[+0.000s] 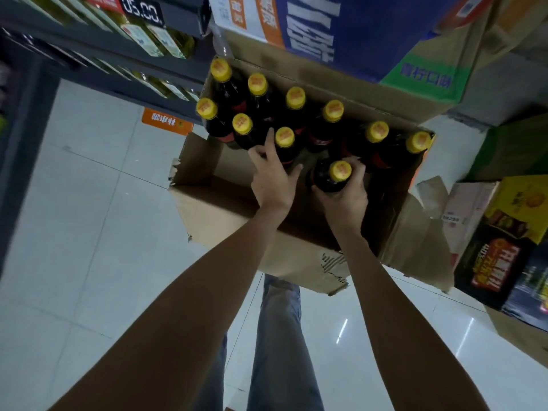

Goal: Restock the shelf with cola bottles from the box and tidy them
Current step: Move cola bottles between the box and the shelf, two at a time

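An open cardboard box (pixel 213 203) stands on the floor and holds several dark cola bottles with yellow caps (pixel 258 84). My right hand (pixel 345 197) is wrapped around the shoulder of the nearest cola bottle (pixel 340 171), which sits apart from the others at the box's near side. My left hand (pixel 272 176) reaches between the bottles, its fingers closing around the body of another cola bottle (pixel 284 137) in the middle row. The shelf (pixel 98 46) rises at the upper left.
The shelf carries pale yellow-green bottles (pixel 157 40) and a price tag (pixel 142 8). Stacked cartons (pixel 341 28) lie behind the box, and more boxes (pixel 501 244) stand at the right. White tiled floor (pixel 89 203) spreads to the left. My legs (pixel 278 336) are below the box.
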Tool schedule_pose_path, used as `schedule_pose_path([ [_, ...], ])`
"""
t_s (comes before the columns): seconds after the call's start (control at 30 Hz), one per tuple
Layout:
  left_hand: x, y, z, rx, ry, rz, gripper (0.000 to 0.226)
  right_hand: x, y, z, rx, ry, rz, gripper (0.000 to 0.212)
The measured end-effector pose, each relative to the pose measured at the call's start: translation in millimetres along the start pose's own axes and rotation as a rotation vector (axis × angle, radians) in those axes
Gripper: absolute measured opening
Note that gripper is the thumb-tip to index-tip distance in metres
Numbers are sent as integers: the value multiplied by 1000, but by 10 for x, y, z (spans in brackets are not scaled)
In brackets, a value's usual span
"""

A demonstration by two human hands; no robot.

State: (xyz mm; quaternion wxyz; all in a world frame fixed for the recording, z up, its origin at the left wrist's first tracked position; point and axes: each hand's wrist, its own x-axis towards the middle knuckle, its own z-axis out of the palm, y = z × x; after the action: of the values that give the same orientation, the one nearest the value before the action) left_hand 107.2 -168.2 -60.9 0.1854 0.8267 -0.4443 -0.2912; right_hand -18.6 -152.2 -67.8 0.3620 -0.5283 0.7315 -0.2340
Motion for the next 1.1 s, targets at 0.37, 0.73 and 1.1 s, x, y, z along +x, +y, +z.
schedule_pose_path([
  [0.37, -127, 34, -4, -10, -8, 36, 65, -169, -89, -483, -48, -16, -120, 65],
  [0.73, -1329, -315, -2076, -279, 275, 252, 64, -850, -1402, -815, 51, -191, -357, 70],
  [1.1, -2500, -1400, -3626, -617, 760, -123, 56, -2052, -2993, 336, 135, -668, -557, 65],
])
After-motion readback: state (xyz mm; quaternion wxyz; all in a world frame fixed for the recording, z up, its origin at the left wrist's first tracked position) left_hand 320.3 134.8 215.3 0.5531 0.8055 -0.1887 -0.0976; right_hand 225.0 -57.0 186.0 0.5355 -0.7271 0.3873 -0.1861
